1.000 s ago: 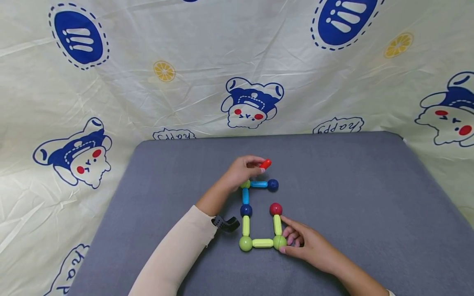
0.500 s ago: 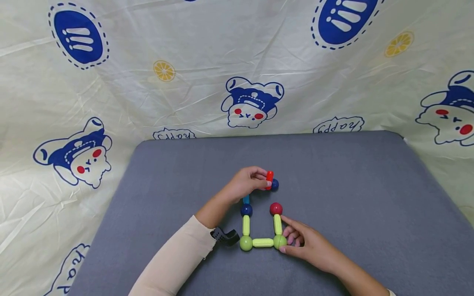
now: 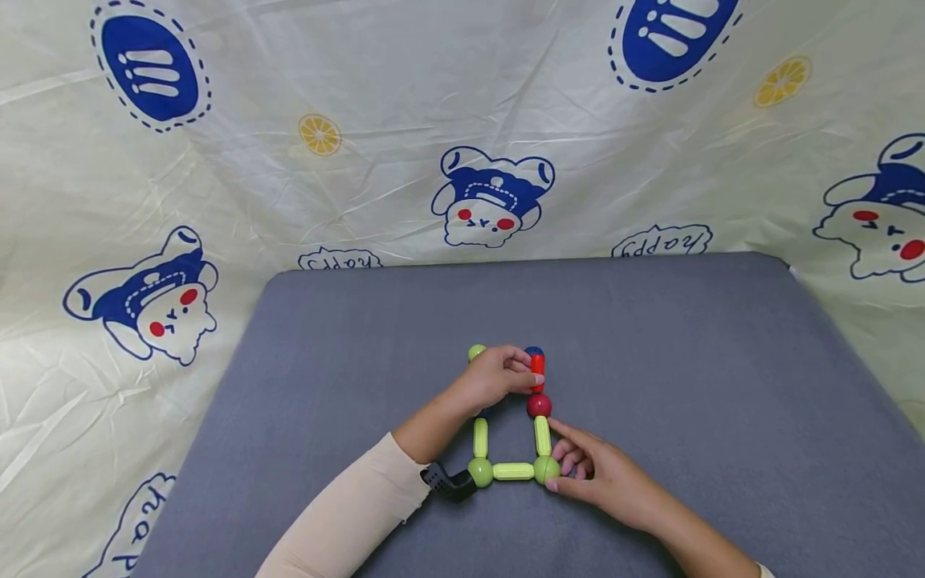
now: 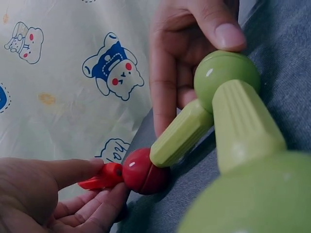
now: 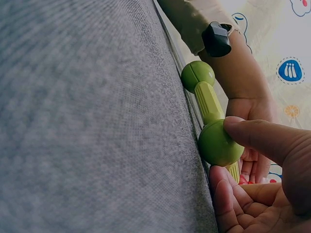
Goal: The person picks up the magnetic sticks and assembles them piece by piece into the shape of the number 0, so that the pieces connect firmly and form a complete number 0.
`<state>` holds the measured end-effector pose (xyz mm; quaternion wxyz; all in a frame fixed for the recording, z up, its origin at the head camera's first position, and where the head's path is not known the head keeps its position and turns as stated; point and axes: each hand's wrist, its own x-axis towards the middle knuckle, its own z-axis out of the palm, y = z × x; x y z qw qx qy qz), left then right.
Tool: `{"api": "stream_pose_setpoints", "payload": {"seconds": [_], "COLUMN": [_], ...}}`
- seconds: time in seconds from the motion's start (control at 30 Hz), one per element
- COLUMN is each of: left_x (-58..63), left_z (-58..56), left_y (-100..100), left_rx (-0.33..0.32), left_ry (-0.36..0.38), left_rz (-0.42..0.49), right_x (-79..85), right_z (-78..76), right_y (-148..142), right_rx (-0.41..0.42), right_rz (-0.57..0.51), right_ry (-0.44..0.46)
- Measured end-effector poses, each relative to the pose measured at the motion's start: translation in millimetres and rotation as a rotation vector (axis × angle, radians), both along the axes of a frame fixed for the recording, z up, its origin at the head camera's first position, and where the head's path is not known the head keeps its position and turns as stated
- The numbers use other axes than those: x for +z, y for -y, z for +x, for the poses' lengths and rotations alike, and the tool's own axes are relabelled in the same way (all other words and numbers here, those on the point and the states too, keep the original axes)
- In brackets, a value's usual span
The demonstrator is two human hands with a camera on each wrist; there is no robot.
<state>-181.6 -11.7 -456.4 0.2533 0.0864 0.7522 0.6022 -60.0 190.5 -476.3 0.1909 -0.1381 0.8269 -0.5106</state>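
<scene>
A magnetic rod-and-ball frame lies on the table. My left hand (image 3: 499, 374) pinches a red rod (image 3: 538, 369) between thumb and fingers. One end of this rod meets the red ball (image 4: 141, 172); its far end is at a dark blue ball (image 3: 534, 351). My right hand (image 3: 605, 480) holds the near-right green ball (image 5: 218, 143) with its thumb on it, and its index fingertip reaches up beside the yellow-green rod (image 3: 543, 436), close to the red ball. The light blue rods are hidden behind my left hand.
Another yellow-green rod (image 3: 513, 472) joins the near-left green ball (image 3: 480, 472). A third green ball (image 3: 476, 352) shows at the far left corner. Grey cloth covers the table (image 3: 686, 361), and a printed curtain (image 3: 390, 193) hangs behind it. A black wrist strap (image 3: 450, 484) sits by the near-left ball.
My left hand has brought the red rod down and toward me, turning it upright in line between the dark blue and red balls. My right hand has stayed in place.
</scene>
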Motion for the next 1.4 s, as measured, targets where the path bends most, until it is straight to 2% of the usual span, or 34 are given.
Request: {"api": "stream_pose_setpoints", "payload": {"seconds": [0.33, 0.77, 0.87, 1.2, 1.4], "left_x": [-0.5, 0.3, 0.2, 2.4, 5.4], "left_z": [1.5, 2.8, 2.4, 2.7, 3.5], "left_y": [-2.5, -3.9, -3.5, -2.7, -0.2], "left_rx": [0.025, -0.054, -0.069, -0.077, -0.039], "left_ry": [-0.005, -0.167, -0.187, -0.186, -0.187], "left_rz": [-0.066, -0.34, -0.373, -0.379, -0.371], "right_x": [0.9, 1.5, 1.1, 1.3, 1.0], "right_z": [-0.2, -0.4, -0.5, -0.1, -0.4], "right_y": [0.3, 0.7, 0.9, 1.4, 1.3], "right_rx": [-0.002, -0.002, -0.004, -0.009, -0.008], "right_rz": [0.007, 0.01, 0.022, 0.023, 0.017], "right_ry": [0.0, 0.006, 0.002, -0.015, 0.0]}}
